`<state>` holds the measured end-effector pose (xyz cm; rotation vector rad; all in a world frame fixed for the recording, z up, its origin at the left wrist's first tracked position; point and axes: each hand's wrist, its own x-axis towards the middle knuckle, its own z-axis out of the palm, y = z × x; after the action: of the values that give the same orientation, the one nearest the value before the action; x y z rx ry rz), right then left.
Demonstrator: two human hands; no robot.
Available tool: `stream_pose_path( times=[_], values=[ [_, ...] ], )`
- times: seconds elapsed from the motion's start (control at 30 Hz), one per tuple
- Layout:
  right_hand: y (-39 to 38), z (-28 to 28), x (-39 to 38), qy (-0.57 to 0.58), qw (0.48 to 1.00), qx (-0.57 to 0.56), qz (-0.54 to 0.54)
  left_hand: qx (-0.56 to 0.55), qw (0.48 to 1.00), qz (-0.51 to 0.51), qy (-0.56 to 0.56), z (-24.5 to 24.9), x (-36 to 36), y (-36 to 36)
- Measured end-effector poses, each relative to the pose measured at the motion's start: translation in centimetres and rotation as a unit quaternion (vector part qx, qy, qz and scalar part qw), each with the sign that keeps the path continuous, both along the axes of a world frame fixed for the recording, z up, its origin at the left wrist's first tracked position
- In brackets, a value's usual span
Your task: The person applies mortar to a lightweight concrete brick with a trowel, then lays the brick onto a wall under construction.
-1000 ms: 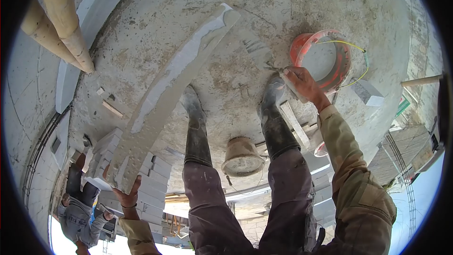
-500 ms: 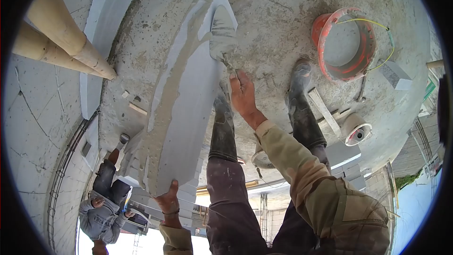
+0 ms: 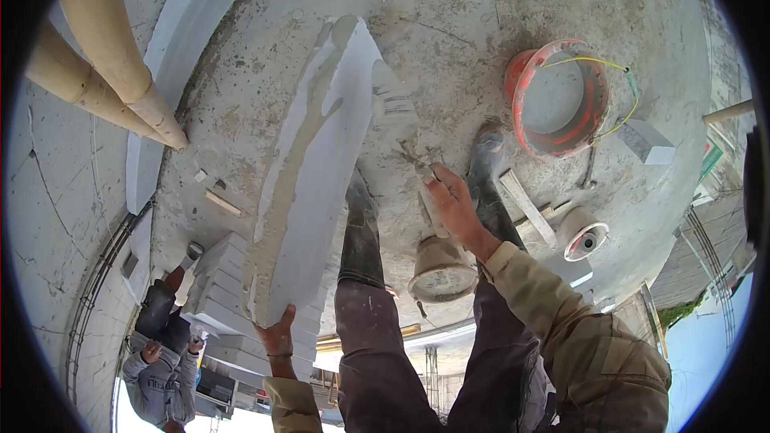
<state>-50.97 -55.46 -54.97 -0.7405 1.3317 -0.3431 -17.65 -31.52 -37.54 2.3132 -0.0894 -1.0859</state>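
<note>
A long light-grey block [image 3: 325, 192] slants up through the middle of the head view. A wet strip of grey mortar [image 3: 287, 180] runs along its upper left side. My left hand [image 3: 277, 333] grips the block's near end, thumb on the face and fingers underneath. My right hand [image 3: 457, 207] is closed round the handle of a trowel [image 3: 393, 100]. The mortar-smeared trowel blade points away from me, just right of the block's far end. Part of the handle is hidden in my fist.
An orange-red bucket [image 3: 520, 88] of grey mix stands at the right, with a small block [image 3: 646, 143] beside it. A mortar-stained bucket [image 3: 441, 261] sits between my legs. Bamboo poles [image 3: 104, 48] lean at the left. Stacked blocks [image 3: 216, 293] and another person [image 3: 164, 377] are at lower left.
My right hand has drawn the trowel rightward and back, so its blade has left the block's edge. My left hand keeps its grip on the block. The whole view has shifted a little.
</note>
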Motion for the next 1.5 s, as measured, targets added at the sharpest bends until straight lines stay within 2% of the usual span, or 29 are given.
stream_pose_path(
  times=[0.07, 0.1, 0.17, 0.2, 0.33, 0.4, 0.43, 0.53, 0.6, 0.63, 0.7, 0.73, 0.8, 0.83, 0.87, 0.9, 0.93, 1.0, 1.03, 1.1, 1.17, 1.2, 1.27, 1.4, 1.47, 1.5],
  values=[
    [-0.6, -6.0, -1.3, -0.006, 0.995, -0.016, -0.095, 0.003, 0.999, 0.037, 0.025, -2.9, 3.2, 3.2],
    [-1.3, -8.5, -1.6, 0.06, 0.995, -0.034, -0.068, -0.01, 0.999, 0.042, 0.03, -4.6, 4.4, 4.4],
    [-2.5, -14.1, -1.8, 0.117, 0.991, -0.059, -0.008, -0.024, 0.998, 0.05, 0.039, -8.5, 7.7, 8.1],
    [-2.8, -16.7, -1.8, 0.108, 0.992, -0.065, 0.025, -0.019, 0.998, 0.05, 0.041, -10.4, 9.1, 9.9],
    [-3.8, -20.2, 2.0, 0.106, 0.989, -0.098, 0.03, -0.016, 1.0, 0.023, 0.004, -15.0, 11.0, 12.1],
    [-3.8, -20.4, 3.1, 0.177, 0.969, -0.15, 0.09, 0.003, 1.0, 0.004, -0.004, -16.0, 11.3, 12.5],
    [-3.1, -20.5, 3.5, 0.177, 0.97, -0.143, 0.09, 0.01, 1.0, 0.003, -0.003, -16.3, 11.2, 12.6],
    [-1.8, -20.0, 4.2, 0.221, 0.952, -0.17, 0.126, 0.03, 0.999, 0.014, -0.018, -17.9, 10.7, 13.3],
    [-0.2, -18.5, 4.7, 0.27, 0.92, -0.21, 0.192, 0.043, 0.998, -0.004, -0.033, -19.4, 10.8, 14.5],
    [0.7, -18.0, 4.4, 0.259, 0.925, -0.191, 0.202, 0.042, 0.999, -0.005, -0.026, -20.1, 10.9, 15.3],
    [2.8, -15.9, 2.9, 0.256, 0.924, -0.227, 0.171, 0.035, 0.999, 0.008, -0.025, -21.2, 10.6, 16.6],
    [3.6, -14.3, 1.5, 0.254, 0.926, -0.209, 0.183, 0.028, 0.999, 0.012, -0.013, -21.7, 10.8, 17.3],
    [5.1, -10.1, -2.5, 0.248, 0.932, -0.178, 0.195, 0.074, 0.992, -0.069, -0.072, -23.2, 10.5, 18.7],
    [5.6, -7.5, -5.0, 0.256, 0.926, -0.165, 0.223, 0.063, 0.997, -0.023, -0.043, -23.4, 9.5, 18.8],
    [5.8, -4.6, -7.5, 0.273, 0.923, -0.175, 0.207, 0.052, 0.998, 0.025, -0.014, -23.5, 8.5, 18.3],
    [5.7, -1.8, -9.9, 0.287, 0.921, -0.183, 0.192, 0.061, 0.998, 0.012, -0.006, -23.6, 7.8, 18.0],
    [4.9, 0.7, -12.4, 0.332, 0.904, -0.2, 0.179, 0.062, 0.998, 0.015, 0.008, -24.5, 7.3, 18.7],
    [2.7, 4.4, -17.5, 0.421, 0.868, -0.211, 0.157, 0.081, 0.996, -0.019, -0.038, -25.8, 7.3, 20.4],
    [1.6, 5.0, -20.4, 0.465, 0.832, -0.246, 0.179, 0.067, 0.997, -0.012, -0.036, -25.9, 7.0, 20.5],
    [-1.7, 5.7, -24.5, 0.534, 0.786, -0.211, 0.229, 0.075, 0.996, -0.026, -0.037, -26.0, 6.8, 20.7],
    [-6.0, 5.6, -26.0, 0.549, 0.753, -0.144, 0.334, 0.059, 0.997, -0.025, -0.051, -26.0, 6.5, 21.0],
    [-7.6, 5.3, -25.8, 0.548, 0.754, -0.146, 0.332, 0.057, 0.997, -0.026, -0.053, -26.0, 6.4, 20.9],
    [-9.5, 4.3, -24.8, 0.51, 0.726, -0.145, 0.438, 0.067, 0.996, -0.034, -0.043, -25.9, 6.6, 20.6],
    [-8.5, 2.8, -23.7, 0.468, 0.719, -0.175, 0.483, 0.104, 0.992, -0.05, -0.047, -25.5, 7.1, 20.2],
    [-7.3, 2.6, -23.8, 0.434, 0.763, -0.074, 0.473, 0.097, 0.993, -0.041, -0.048, -25.5, 6.9, 19.9],
    [-6.9, 2.6, -24.0, 0.393, 0.815, -0.057, 0.423, 0.099, 0.993, -0.042, -0.052, -25.2, 6.8, 19.8]
  ],
)
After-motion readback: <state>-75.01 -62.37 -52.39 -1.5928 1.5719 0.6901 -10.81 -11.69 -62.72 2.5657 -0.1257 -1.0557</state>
